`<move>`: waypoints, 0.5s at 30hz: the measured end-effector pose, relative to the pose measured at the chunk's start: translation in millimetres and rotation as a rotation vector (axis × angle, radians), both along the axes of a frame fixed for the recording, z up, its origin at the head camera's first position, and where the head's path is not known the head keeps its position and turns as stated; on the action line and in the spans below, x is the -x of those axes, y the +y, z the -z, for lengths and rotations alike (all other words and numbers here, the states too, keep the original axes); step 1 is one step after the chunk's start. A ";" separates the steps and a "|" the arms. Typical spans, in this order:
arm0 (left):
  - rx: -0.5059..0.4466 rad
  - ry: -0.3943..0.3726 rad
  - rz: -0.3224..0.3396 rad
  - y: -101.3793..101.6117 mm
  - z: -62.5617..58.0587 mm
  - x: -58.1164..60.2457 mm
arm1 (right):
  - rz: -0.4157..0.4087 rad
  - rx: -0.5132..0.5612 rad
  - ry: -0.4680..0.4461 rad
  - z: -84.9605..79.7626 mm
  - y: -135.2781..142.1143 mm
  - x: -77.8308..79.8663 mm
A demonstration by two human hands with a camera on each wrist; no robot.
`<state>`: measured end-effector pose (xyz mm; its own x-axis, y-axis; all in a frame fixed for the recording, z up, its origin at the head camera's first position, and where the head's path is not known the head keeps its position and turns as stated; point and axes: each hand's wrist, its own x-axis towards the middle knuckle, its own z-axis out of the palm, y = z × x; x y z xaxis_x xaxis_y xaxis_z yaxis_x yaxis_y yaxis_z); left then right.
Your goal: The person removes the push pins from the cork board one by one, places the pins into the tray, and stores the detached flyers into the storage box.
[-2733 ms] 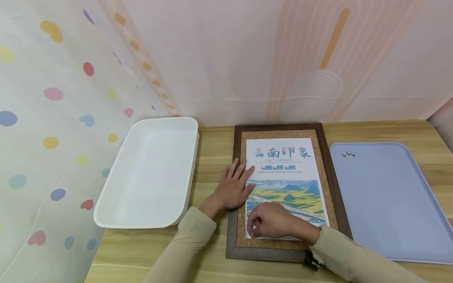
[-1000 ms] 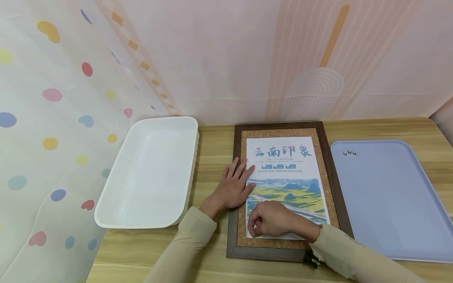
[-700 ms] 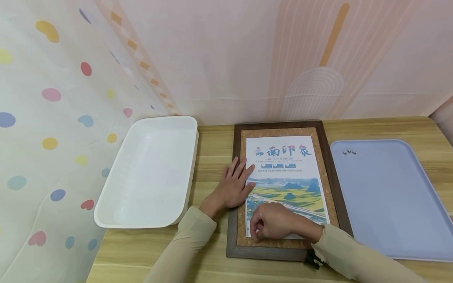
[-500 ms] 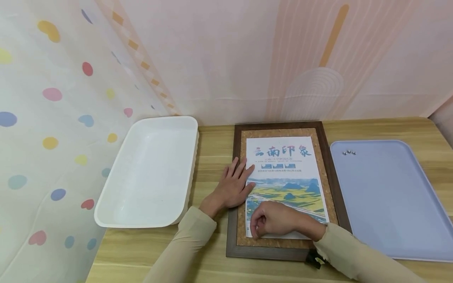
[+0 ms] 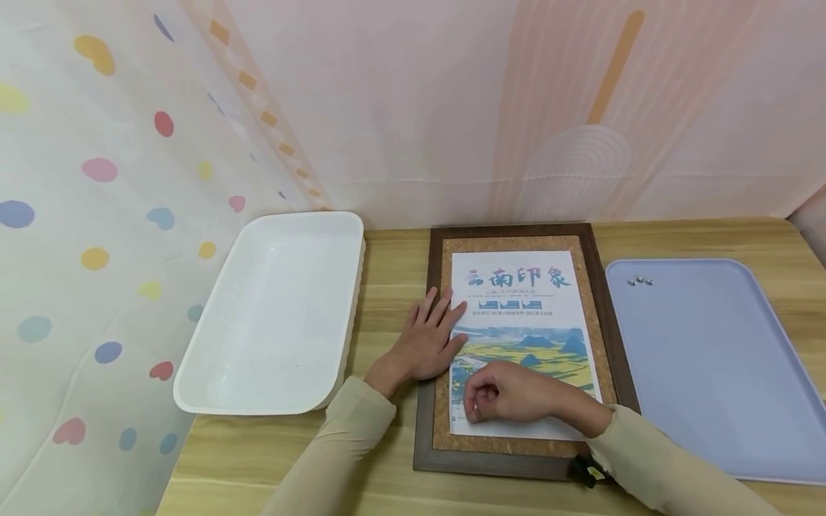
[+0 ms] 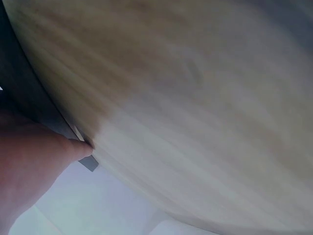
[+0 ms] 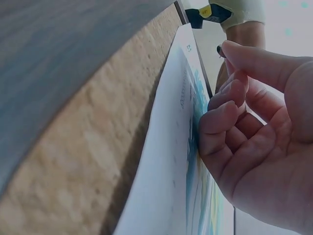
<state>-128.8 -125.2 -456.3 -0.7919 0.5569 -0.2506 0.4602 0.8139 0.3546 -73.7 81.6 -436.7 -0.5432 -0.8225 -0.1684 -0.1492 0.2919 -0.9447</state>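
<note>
A printed poster [image 5: 516, 290] with a landscape picture lies on a cork board [image 5: 503, 444] in a dark wooden frame [image 5: 422, 430]. My left hand [image 5: 426, 347] rests with fingers spread across the frame's left side, its fingertips on the poster's left edge. Over the poster's lower left part is my right hand [image 5: 510, 393], its fingers curled. In the right wrist view, its thumb and index finger pinch a small metal thumbtack [image 7: 220, 50], the point just showing. That view also has the poster's lower edge lifting a little off the cork.
To the left stands a white plastic basin [image 5: 271, 315]. On the right lies a light blue tray [image 5: 716, 373] with several metal thumbtacks [image 5: 640, 280] near its far left corner. The wooden table [image 5: 387, 272] meets a patterned curtain [image 5: 413, 107] at the back.
My right hand has shifted up and right from the poster's lower left corner, uncovering that corner. The left hand has stayed in place.
</note>
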 end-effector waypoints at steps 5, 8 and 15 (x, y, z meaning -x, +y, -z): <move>0.002 -0.005 -0.004 0.6 -0.7 -0.4 | 0.015 0.001 0.008 -1.9 3.8 -0.8; -0.001 -0.009 -0.007 0.7 -1.6 -0.7 | 0.026 -0.002 0.019 -4.2 6.4 -1.2; -0.001 -0.008 -0.001 1.1 -4.4 -1.5 | 0.046 -0.012 0.011 -5.9 13.5 -2.0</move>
<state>-127.3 -124.1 -451.9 -0.7905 0.5560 -0.2567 0.4562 0.8143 0.3589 -71.6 95.1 -430.8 -0.5827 -0.7944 -0.1715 -0.1460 0.3099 -0.9395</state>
